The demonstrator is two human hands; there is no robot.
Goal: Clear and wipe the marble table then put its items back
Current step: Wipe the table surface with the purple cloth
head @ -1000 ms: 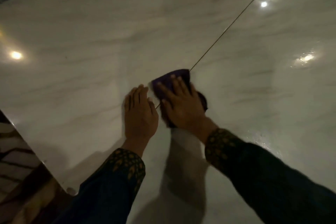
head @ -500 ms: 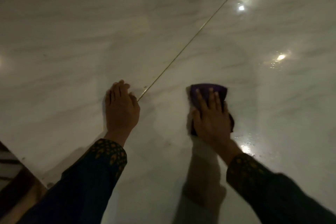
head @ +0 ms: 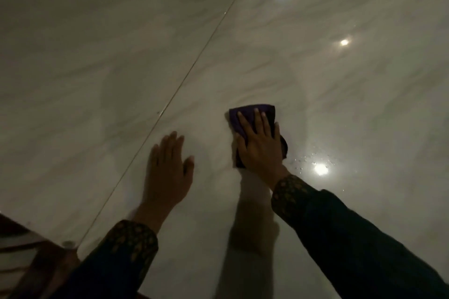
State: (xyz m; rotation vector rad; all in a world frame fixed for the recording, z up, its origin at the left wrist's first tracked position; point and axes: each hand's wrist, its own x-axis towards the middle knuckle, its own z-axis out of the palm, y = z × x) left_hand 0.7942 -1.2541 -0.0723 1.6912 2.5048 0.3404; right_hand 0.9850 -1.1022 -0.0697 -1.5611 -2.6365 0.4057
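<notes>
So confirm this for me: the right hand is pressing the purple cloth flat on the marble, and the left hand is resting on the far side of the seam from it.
One thing is off. The head view shows the left hand flat on the marble table on the same side of the seam as the purple cloth, not across it. The right hand does press the cloth flat.

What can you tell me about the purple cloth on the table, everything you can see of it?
The purple cloth is a small, dark purple rag, soft-looking and folded into a rough rectangle. It lies flat on the glossy marble table, right of the thin seam line. The right hand presses on it with straight, spread fingers, covering most of it; only its far edge and side strips show. Small water droplets glisten on the marble just to its right. The left hand rests flat on the table, apart from it.
</notes>
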